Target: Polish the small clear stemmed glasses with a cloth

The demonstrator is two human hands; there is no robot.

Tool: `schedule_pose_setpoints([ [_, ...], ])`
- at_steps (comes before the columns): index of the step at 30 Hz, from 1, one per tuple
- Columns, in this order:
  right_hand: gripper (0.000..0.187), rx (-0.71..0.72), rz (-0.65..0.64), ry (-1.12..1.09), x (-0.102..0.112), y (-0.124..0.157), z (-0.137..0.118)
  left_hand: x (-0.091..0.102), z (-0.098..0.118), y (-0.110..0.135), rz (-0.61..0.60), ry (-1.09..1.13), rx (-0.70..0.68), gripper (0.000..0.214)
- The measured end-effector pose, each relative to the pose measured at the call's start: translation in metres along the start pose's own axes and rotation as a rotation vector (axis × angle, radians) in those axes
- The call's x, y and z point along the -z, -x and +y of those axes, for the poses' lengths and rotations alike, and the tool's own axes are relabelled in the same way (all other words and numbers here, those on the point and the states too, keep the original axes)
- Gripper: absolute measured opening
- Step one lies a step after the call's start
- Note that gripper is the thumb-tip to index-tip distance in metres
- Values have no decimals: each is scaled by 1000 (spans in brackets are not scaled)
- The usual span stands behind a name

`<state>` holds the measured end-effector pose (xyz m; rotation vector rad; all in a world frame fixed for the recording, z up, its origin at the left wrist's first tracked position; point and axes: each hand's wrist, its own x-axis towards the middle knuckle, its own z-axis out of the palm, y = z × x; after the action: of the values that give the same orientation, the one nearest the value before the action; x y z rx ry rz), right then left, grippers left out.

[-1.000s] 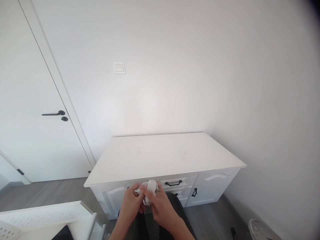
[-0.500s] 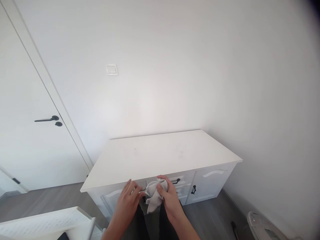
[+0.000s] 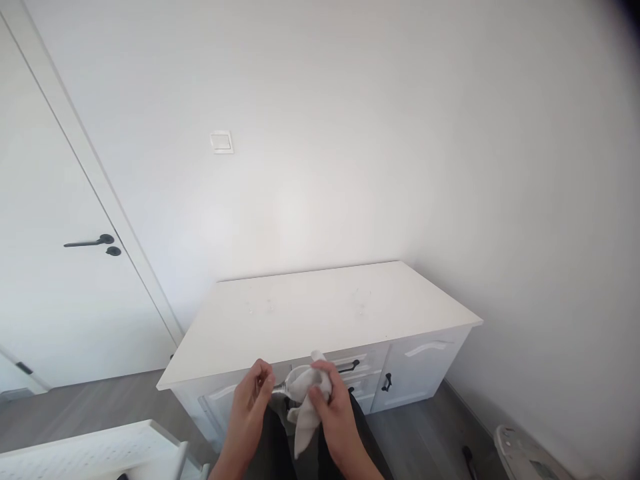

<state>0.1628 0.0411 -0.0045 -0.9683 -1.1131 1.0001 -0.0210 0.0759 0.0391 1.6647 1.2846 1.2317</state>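
My left hand (image 3: 253, 393) is closed at the left end of a clear stemmed glass (image 3: 280, 388), which lies sideways in front of the cabinet. Its foot is hidden by the fingers. A light grey cloth (image 3: 306, 407) is bunched in my right hand (image 3: 334, 400), pressed against the bowl of the glass, and one end hangs down. Whether cloth reaches inside the bowl is hard to see. Both hands are above my dark-trousered legs, near the front edge of the white cabinet (image 3: 320, 313).
Faint clear glassware (image 3: 361, 303) stands on the cabinet top, with more clear glassware (image 3: 270, 305) to the left. Black handles (image 3: 387, 382) stick out from the cabinet front. A white slatted piece of furniture (image 3: 100, 447) is at lower left, a white appliance (image 3: 525, 453) at lower right.
The left fingers have shifted round the stem end of the glass. The cloth has turned against the bowl, with its loose end hanging lower. The view has shifted slightly.
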Motion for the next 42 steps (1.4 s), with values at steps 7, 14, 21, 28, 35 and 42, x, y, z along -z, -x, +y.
schedule_pose_setpoints([
  [7, 32, 76, -117, 157, 3, 5, -8, -8, -4, 8, 193, 271, 335, 39],
  [14, 22, -125, 8, -146, -2, -2, -14, -4, 13, 14, 77, 141, -25, 40],
  [21, 26, 190, -257, 347, 3, 5, -12, -8, -8, 7, 247, 312, 452, 45],
  [28, 36, -167, 137, -169, -10, -3, -7, -7, 8, 17, 105, 179, -69, 39],
  [35, 22, 249, -287, 339, 12, -2, -15, -22, 1, 9, 206, 507, 486, 37],
  [42, 30, -98, -87, 57, 9, -8, -20, -34, 5, 29, 344, 240, 99, 33],
])
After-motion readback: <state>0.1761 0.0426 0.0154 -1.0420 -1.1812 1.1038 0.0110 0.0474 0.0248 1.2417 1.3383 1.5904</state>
